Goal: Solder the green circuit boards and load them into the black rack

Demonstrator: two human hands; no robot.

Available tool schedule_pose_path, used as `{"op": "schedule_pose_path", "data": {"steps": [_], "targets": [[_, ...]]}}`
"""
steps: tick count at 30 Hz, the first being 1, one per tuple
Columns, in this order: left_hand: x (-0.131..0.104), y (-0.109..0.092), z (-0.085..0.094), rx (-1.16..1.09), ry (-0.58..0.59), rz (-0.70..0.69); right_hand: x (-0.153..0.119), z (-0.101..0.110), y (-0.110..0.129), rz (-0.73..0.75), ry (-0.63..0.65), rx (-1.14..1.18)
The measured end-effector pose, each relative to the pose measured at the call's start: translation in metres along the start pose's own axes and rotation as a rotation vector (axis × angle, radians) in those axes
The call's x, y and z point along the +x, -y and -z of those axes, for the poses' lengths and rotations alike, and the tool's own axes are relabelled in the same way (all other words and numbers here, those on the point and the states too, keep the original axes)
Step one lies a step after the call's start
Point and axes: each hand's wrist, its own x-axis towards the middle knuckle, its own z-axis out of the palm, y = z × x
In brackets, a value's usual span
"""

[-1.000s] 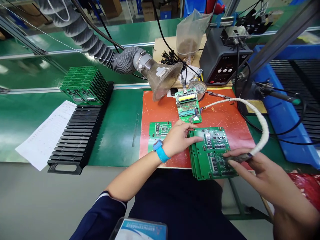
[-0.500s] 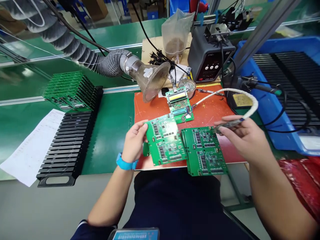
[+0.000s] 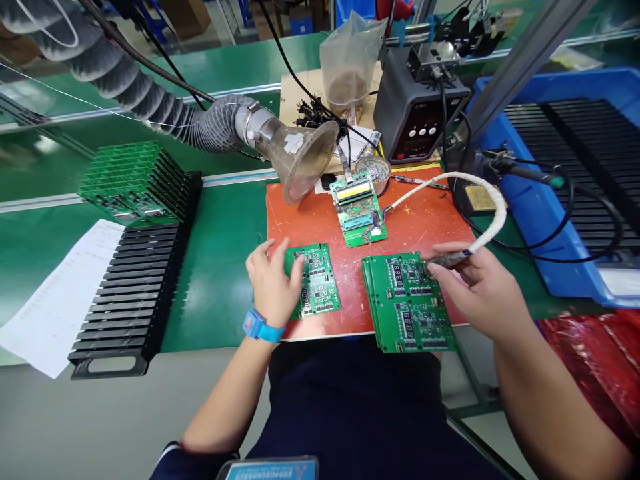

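The person's left hand (image 3: 273, 287) rests palm down on the left edge of a single green circuit board (image 3: 315, 280), fingers spread and loosely curled over it, the grip wide and not closed around anything. That board lies flat on the near left part of an orange mat (image 3: 425, 220) on the desk (image 3: 225, 253). The right hand (image 3: 480, 287) sits at the near right of the mat, its grip narrow and pinched on a dark probe (image 3: 447, 260) whose white wrapped cable (image 3: 493, 207) arcs up and back toward the far right. The probe tip is at the far right corner of a stack of green circuit boards (image 3: 407, 303), which lies flat on the near edge of the mat, just right of the single board and apart from it. Farther back on the mat lies a small board with a yellow-green display (image 3: 357, 207), wired toward the probe cable. A fume extraction hose with a clear funnel (image 3: 300, 157) hangs over the far left of the mat. At the left, a black slotted rack (image 3: 135, 287) holds upright green boards (image 3: 135, 183) at its far end, beside a printed sheet (image 3: 55, 307). A dark soldering station (image 3: 417, 113) stands at the far right
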Motion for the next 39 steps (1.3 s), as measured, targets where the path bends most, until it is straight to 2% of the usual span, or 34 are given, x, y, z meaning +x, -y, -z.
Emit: {"op": "schedule_pose_path", "data": {"steps": [2, 4, 6, 8, 12, 20, 27, 32, 36, 39], "targets": [[-0.01, -0.026, -0.006, 0.005, 0.136, -0.298, -0.002, 0.001, 0.001, 0.013, 0.01, -0.045], [-0.019, -0.05, -0.013, -0.108, 0.417, -0.555, -0.003, 0.001, 0.001, 0.029, 0.024, -0.085], [-0.025, -0.064, -0.021, -0.182, 0.655, -0.729, -0.003, 0.001, 0.0, 0.051, 0.024, -0.115], [-0.028, -0.068, -0.027, -0.184, 0.76, -0.786, -0.003, 0.001, 0.0, 0.073, 0.02, -0.145], [-0.031, -0.063, -0.035, -0.154, 0.764, -0.77, -0.003, 0.001, 0.002, 0.11, 0.025, -0.203], [-0.044, -0.063, -0.044, -0.193, 0.605, -0.758, 0.0, 0.0, -0.002, 0.102, 0.014, -0.253], [-0.044, -0.063, -0.048, -0.176, 0.658, -0.72, -0.004, -0.011, -0.006, 0.024, -0.118, -0.221], [-0.044, -0.063, -0.048, -0.199, 0.667, -0.695, -0.003, -0.007, -0.003, 0.103, -0.062, -0.232], [-0.042, -0.064, -0.045, -0.245, 0.652, -0.689, -0.002, -0.002, -0.002, 0.099, -0.018, -0.241], [-0.042, -0.064, -0.043, -0.26, 0.665, -0.653, -0.002, -0.004, -0.002, 0.094, -0.033, -0.232]]}}
